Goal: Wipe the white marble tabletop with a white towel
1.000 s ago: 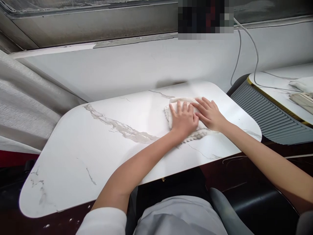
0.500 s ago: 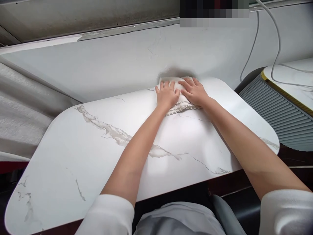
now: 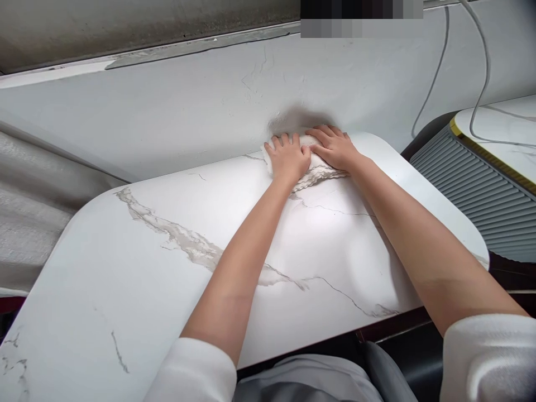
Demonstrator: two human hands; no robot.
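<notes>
A white fluffy cloth (image 3: 319,174) lies at the far edge of a white marble-patterned table (image 3: 146,262), right against the grey wall. My left hand (image 3: 288,158) presses flat on its left part, fingers stretched out toward the wall. My right hand (image 3: 333,147) lies flat beside it on the cloth's right part, fingers pointing left and touching the left hand's side. Most of the cloth is hidden under both hands; only its crumpled near edge shows. Both arms reach far forward over the tabletop.
The grey wall (image 3: 188,106) runs along the table's far edge. A grey ribbed panel (image 3: 481,190) and a second marble tabletop (image 3: 506,139) stand to the right, with white cables (image 3: 473,72) hanging down the wall. Pale fabric (image 3: 37,212) lies at the left.
Both hands have pushed the cloth away from the table's right middle to its far edge against the wall. My arms have stretched out further forward.
</notes>
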